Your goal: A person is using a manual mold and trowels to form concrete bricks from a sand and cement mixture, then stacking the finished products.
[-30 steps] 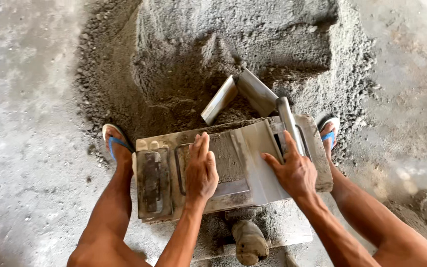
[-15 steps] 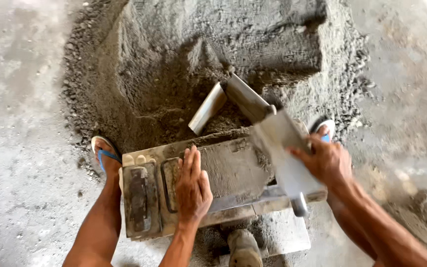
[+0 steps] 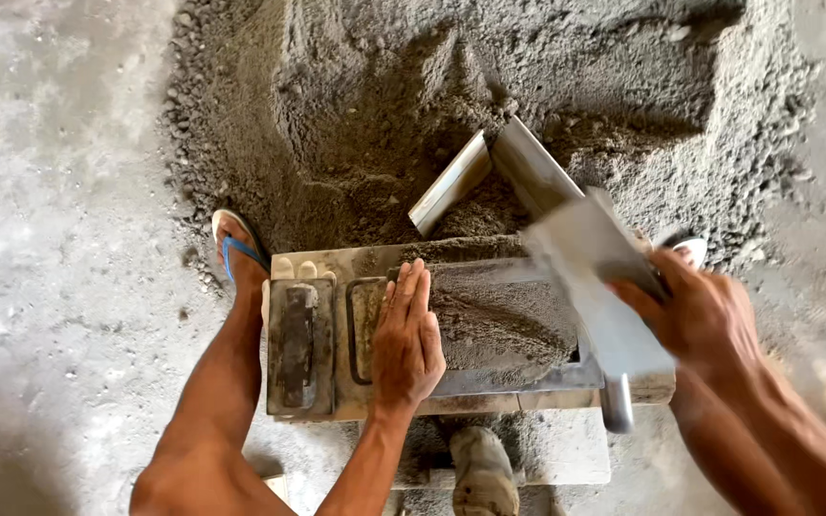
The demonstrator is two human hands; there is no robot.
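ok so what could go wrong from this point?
1. The left hand lies flat on the damp mix in the mould, right beside where the metal plate in the right hand comes across; the fingers could get struck or pinched.
2. The plate is blurred with motion, so grit may scatter.
3. The sandalled foot sits against the mould's corner, exposed if it shifts.

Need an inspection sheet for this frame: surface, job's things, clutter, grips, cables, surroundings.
Surface: grey concrete floor, dusty.
Job's things: rectangular grey metal block mould, main cavity part-filled with damp grey mix; flat grey metal plate with handle, blurred, tilted over the mould.
Clutter: angled metal scoop stuck in the grey sand-cement heap.
Grips: left hand flat on the mould, open; right hand gripping the plate.
Cables: nothing seen.
Surroundings: blue flip-flop on foot beside the mould.
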